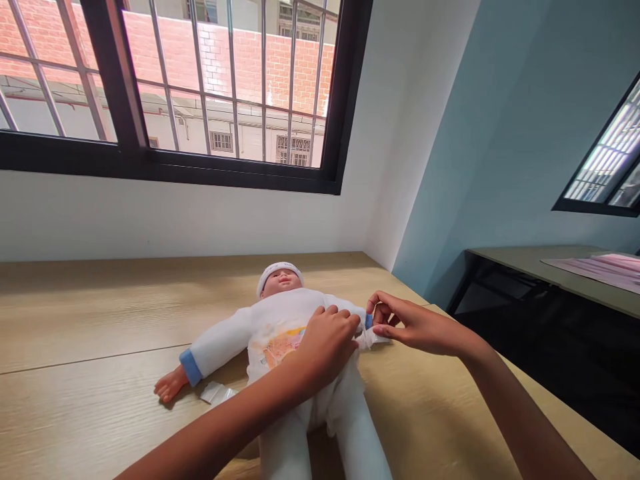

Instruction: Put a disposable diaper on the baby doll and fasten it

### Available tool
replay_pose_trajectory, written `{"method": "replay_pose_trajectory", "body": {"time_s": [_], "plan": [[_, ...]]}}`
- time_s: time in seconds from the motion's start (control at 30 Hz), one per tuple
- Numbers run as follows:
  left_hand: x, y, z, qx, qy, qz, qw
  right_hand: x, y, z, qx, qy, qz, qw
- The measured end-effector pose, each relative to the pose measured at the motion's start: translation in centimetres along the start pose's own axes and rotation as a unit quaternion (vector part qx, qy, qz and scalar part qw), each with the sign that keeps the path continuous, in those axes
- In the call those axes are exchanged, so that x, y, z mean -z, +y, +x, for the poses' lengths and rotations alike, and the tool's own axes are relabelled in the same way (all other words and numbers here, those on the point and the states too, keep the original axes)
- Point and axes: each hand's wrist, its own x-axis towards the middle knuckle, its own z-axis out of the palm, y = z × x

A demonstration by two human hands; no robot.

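Baby doll [280,312]: on its back, lower centre of the frame, head away from the camera, on the wooden desk [90,320].
Printed diaper [273,350]: around the doll's waist.
Left hand [333,337]: half-curled over the diaper's front; its grip is hidden.
Right hand [383,320]: fingers bent, thumb at the white side tab [369,340]; cannot tell if it grips.
Other tab [217,393]: spread out near the blue cuff [191,367], lower left.
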Motion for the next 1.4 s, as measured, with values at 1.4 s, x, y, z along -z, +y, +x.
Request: {"method": "replay_pose_trajectory", "body": {"time_s": [1.4], "plan": [[-0.9, 5.8, -5.4, -0.086, 0.008, 0.131, 0.988, -5.0, -1.7, 3.3, 0.03, 0.108, 0.245, 0.963]]}}
